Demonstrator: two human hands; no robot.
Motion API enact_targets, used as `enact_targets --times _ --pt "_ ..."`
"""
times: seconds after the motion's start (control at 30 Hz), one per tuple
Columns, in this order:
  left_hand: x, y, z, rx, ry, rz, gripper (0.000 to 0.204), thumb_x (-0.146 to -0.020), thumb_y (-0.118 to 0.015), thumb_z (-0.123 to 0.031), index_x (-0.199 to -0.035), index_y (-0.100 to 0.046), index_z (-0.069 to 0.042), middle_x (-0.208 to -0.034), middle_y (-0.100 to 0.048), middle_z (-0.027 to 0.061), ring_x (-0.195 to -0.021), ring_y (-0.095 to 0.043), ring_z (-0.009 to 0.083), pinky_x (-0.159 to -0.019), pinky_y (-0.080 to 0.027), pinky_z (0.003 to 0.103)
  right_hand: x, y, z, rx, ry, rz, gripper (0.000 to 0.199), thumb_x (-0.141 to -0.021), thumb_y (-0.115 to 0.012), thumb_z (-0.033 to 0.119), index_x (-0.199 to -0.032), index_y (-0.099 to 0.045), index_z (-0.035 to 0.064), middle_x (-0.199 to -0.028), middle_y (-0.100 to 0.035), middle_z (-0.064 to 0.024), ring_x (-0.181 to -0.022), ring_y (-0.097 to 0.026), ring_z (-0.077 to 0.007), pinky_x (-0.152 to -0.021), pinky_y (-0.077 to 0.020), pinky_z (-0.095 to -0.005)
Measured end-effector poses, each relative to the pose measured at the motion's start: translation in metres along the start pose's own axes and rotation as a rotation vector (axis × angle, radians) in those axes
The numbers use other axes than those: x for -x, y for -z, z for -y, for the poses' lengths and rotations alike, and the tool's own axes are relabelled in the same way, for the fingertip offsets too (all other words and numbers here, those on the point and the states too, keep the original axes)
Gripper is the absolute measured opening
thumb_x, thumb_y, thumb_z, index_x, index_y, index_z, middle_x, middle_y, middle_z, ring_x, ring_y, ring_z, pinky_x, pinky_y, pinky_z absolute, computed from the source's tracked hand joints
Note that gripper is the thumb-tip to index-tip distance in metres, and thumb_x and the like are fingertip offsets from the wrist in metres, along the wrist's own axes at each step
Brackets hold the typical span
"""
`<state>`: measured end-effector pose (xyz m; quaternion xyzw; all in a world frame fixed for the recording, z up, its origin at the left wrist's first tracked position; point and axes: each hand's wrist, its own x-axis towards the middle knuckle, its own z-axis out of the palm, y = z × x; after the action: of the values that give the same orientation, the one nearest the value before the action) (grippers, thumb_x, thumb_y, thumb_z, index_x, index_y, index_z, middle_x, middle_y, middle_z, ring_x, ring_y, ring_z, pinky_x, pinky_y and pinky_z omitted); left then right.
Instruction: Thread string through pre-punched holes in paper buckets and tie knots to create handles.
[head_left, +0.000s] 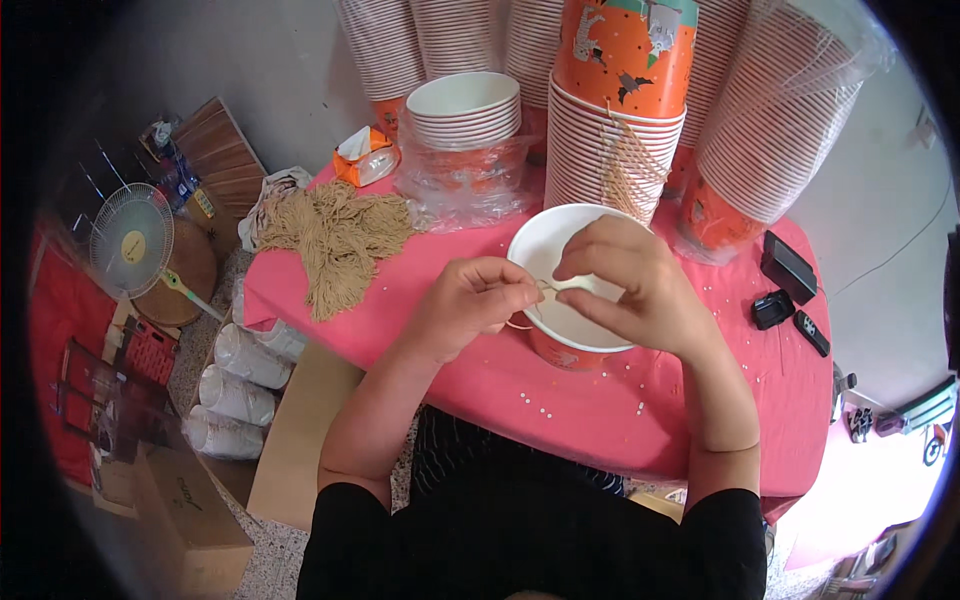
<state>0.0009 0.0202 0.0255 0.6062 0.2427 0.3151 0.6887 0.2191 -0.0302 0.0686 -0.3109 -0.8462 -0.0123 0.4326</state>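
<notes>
At the bucket's (pixel 572 356) rim, the left grip (pixel 470 304) pinches cord (pixel 519 327) beside the curled right grip (pixel 645 290), its hold unclear.

The bucket (pixel 542 243) looks like smooth paper, the cord heap (pixel 345 240) rough fibre, the wrapping (pixel 460 203) glossy plastic.

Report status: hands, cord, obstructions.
Left hand pinching cord; right hand close by, grip unclear. Cord at rim of paper tub, attachment unclear. No visible obstruction between hands.
</notes>
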Motion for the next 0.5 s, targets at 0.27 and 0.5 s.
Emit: enact_targets --times 0.27,0.5 --pt "0.004 -0.003 -0.001 -0.065 -0.017 0.005 0.015 -0.09 -0.066 -0.013 -0.096 -0.069 0.0 -0.075 -0.063 -0.0021 -0.062 -0.051 0.0023 -0.054 -0.039 0.017 0.0 -0.002 0.005 0.088 0.055 0.052 0.014 -0.073 -0.071 0.006 -0.082 -0.061 0.0051 -0.079 -0.06 -0.0083 -0.074 -0.058 -0.0298 -0.065 -0.0439 -0.041" --pt "0.013 -0.001 -0.005 -0.151 -0.089 0.02 0.015 -0.091 -0.065 -0.011 -0.1 -0.067 0.001 -0.083 -0.066 0.0022 -0.069 -0.058 0.0048 -0.06 -0.045 0.018 -0.002 0.02 0.013 -0.097 -0.074 0.016 0.011 -0.077 -0.067 0.001 -0.081 -0.057 0.0018 -0.078 -0.058 -0.0116 -0.074 -0.058 -0.0318 -0.067 -0.0451 -0.0403"
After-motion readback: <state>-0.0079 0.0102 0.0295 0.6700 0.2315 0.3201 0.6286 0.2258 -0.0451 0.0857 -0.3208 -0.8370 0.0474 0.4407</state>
